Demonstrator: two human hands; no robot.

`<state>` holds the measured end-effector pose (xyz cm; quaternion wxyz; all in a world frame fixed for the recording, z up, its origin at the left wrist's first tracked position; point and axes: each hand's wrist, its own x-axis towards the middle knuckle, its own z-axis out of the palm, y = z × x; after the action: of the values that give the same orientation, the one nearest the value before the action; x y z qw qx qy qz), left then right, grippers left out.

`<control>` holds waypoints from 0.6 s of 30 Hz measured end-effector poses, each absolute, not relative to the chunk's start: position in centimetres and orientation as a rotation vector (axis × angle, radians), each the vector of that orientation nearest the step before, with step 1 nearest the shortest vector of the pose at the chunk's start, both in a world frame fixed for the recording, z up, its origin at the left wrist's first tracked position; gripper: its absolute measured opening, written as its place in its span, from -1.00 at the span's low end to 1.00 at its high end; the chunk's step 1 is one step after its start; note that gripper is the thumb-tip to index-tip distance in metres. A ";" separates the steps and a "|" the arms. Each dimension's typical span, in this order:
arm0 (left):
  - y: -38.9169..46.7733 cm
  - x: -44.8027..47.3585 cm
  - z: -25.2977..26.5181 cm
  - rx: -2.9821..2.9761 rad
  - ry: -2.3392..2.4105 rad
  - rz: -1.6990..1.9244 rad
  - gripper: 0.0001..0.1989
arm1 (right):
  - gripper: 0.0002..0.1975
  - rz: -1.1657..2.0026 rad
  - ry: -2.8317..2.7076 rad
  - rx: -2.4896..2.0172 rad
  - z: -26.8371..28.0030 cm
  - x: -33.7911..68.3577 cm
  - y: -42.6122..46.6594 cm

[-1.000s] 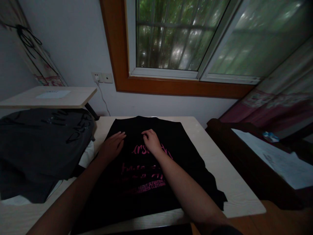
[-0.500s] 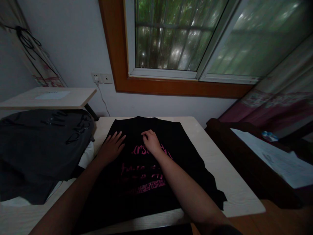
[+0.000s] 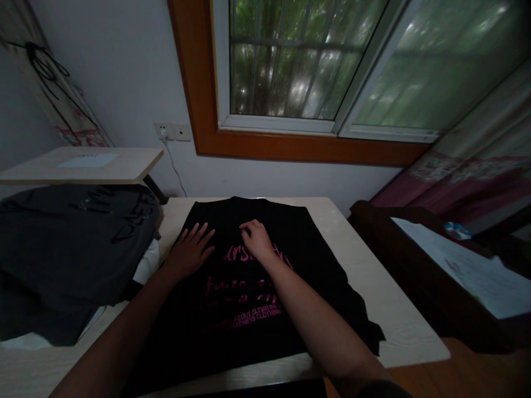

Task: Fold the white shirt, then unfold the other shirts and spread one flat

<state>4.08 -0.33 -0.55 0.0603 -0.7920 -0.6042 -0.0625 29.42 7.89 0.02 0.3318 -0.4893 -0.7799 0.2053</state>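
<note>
A black T-shirt [image 3: 253,337] with pink lettering lies spread over the pale table, its neck end away from me. My left hand [image 3: 191,249] rests flat on the shirt's upper left part, fingers spread. Near the upper middle, above the top line of lettering, my right hand [image 3: 256,237] sits on the cloth with its fingers curled in and pressed together. Whatever may be between those fingers is hidden, and no raised fold of cloth shows there. My right forearm covers part of the print.
Dark grey printed clothing [image 3: 53,249] is heaped at the left, under a small raised shelf [image 3: 136,166] with a paper on it. Bare tabletop [image 3: 373,282] shows to the right. Beyond it stands dark brown furniture [image 3: 385,260] with a white sheet [image 3: 464,271]. A window is ahead.
My left hand has shifted very slightly to the right on the shirt. The right hand and the shirt look the same.
</note>
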 end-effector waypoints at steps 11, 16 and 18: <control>-0.6 4.4 0.0 -2.399 -1.835 -0.175 -0.37 | -0.72 0.552 -2.039 -1.199 -0.3 29.4 8.0; -0.6 4.3 -0.1 -2.397 -1.828 -0.186 -0.37 | -0.74 0.553 -2.082 -1.192 -0.2 29.4 7.9; -0.5 4.3 -0.3 -2.398 -1.833 -0.192 -0.37 | -0.75 0.546 -2.097 -1.202 -0.1 29.4 7.8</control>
<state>4.28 -0.53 -0.26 0.0586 -0.7914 -0.6052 -0.0634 29.37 7.83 -0.09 0.3260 -0.4586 -0.8000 0.2085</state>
